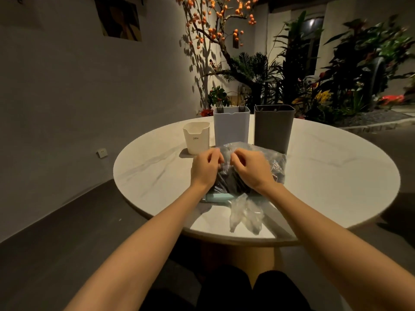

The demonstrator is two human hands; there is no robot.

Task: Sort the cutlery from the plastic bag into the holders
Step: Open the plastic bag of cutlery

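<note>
Clear plastic is crinkling under my fingers, because I am sitting at a round white table (336,176) and working on the plastic bag (269,162) in front of me. My left hand (205,168) and my right hand (251,169) are sitting close together on top of the bag, almost touching. The fingers of both hands are curled in and pinching the thin plastic near its top. I think I am pulling the two sides apart so the bag is opening up. Inside the bag I am seeing dark cutlery (229,180), long thin pieces lying in a bunch, but I cannot tell which are forks or spoons. A loose, crumpled end of the plastic is trailing toward me on the table, and something pale blue is peeking out under the bag. Behind the bag three holders are standing in a row so I can reach them easily. The small cream holder (196,138) is on the left, the pale blue holder (231,129) is in the middle, and the dark grey holder (274,129) is on the right. Two fork tips are poking up from the pale blue one, so some sorting looks done. Most cutlery is waiting in the bag, so I think the job is just getting going. Green plants are growing behind the table.
</note>
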